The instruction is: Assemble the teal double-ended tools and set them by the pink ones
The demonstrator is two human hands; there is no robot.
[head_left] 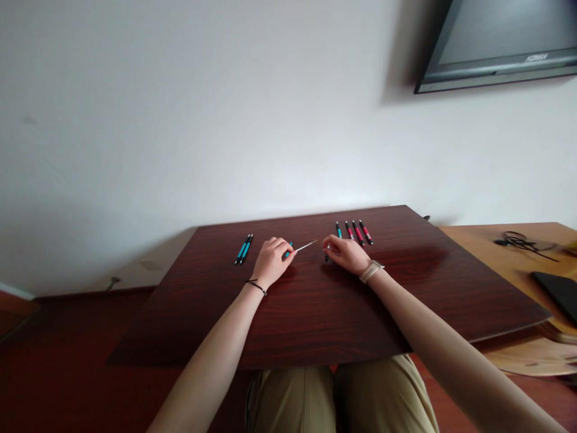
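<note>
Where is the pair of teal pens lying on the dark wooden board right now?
In the head view, the pair of teal pens lies on the far left part of the dark wooden board, just left of the left hand and apart from it.

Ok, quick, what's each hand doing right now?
Left hand: closed on a teal pen with a thin white refill.
Right hand: pinching a small dark piece, unidentifiable.

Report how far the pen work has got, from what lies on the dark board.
Looks done: two blue pens lie paired at left. In hand: the left hand holds a blue pen part with a thin refill sticking out; the right hand pinches a small dark piece. Left: four pens lie untouched.
</note>
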